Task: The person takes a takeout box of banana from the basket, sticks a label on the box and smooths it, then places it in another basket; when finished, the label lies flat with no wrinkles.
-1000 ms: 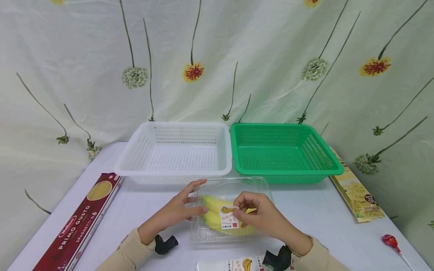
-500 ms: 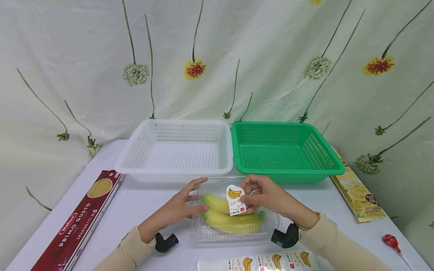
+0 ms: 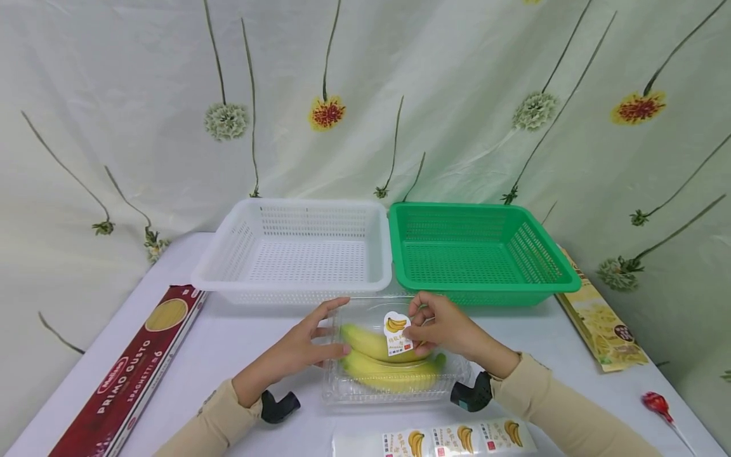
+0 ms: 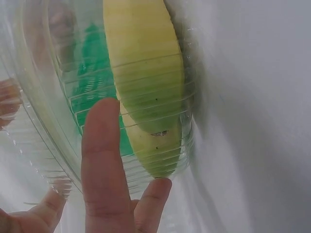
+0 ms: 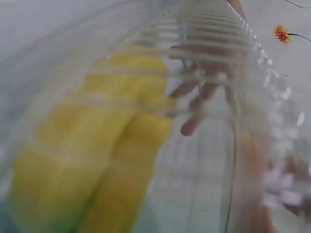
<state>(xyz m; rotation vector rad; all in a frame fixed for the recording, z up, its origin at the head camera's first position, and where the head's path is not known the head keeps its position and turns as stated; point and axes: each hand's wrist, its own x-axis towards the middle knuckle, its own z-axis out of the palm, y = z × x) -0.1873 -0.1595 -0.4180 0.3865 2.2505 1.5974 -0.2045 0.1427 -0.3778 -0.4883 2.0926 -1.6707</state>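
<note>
A lidded clear plastic box (image 3: 348,393) with yellow-green bananas (image 3: 394,377) inside lies at the middle front. My left hand (image 3: 302,346) rests against its left end, with spread, fairly straight fingers. The left wrist view shows those fingers (image 4: 103,165) along the ribbed wall, beside a greenish banana tip (image 4: 146,92). Between thumb and fingertips, my right hand (image 3: 448,327) pinches a white banana sticker (image 3: 396,343) over the lid. Whether the sticker touches the lid I cannot tell. The right wrist view is blurred and shows bananas (image 5: 112,141) through the plastic.
Behind the box stand a white basket (image 3: 291,289) and a green basket (image 3: 485,289), side by side. A strip of banana stickers (image 3: 356,444) lies in front. A red spaghetti pack (image 3: 128,374) is at left; a yellow packet (image 3: 605,330) and a lollipop (image 3: 655,404) are at right.
My right hand has risen away from the front of the box toward its back, bringing the sticker along and uncovering the sticker strip. My left hand has stayed at the box's left end.
</note>
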